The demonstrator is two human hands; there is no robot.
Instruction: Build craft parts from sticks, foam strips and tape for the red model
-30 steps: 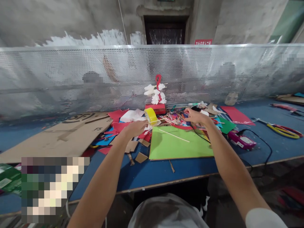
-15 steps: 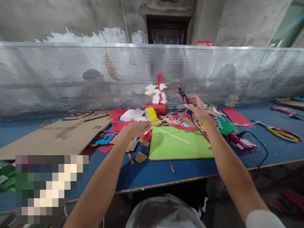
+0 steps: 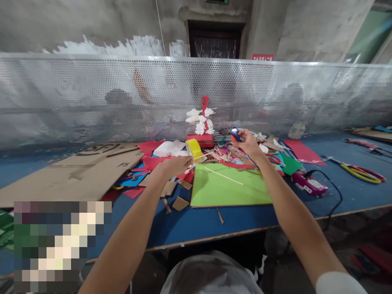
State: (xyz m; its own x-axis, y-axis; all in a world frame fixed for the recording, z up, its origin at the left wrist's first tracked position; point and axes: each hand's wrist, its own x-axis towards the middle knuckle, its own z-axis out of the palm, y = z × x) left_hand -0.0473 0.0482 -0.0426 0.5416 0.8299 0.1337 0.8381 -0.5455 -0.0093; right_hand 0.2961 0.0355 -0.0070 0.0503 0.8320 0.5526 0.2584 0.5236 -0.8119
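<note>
My left hand (image 3: 177, 165) is closed in a pinch on a thin pale wooden stick (image 3: 203, 155), which points right across the front of a yellow tape roll (image 3: 194, 149). Over the back of the scrap pile, the fingers of my right hand (image 3: 248, 143) are closed round blue-and-orange-handled pliers (image 3: 235, 134). Their dark head points left, low beside the red base of a standing red figure with white tufts (image 3: 204, 118). Another pale stick (image 3: 223, 175) lies on a light green sheet (image 3: 229, 194) between my forearms.
Flattened cardboard (image 3: 70, 173) covers the left of the blue table (image 3: 171, 234). Paper scraps and cardboard bits (image 3: 180, 203) surround the green sheet. To the right are a magenta corded device (image 3: 310, 183) and red-yellow-handled pliers (image 3: 361, 171). A perforated metal screen (image 3: 165, 94) stands behind.
My right hand has lowered and moved slightly left with the pliers, which have tipped from pointing up to lying nearly level. My left hand has barely moved and keeps the stick.
</note>
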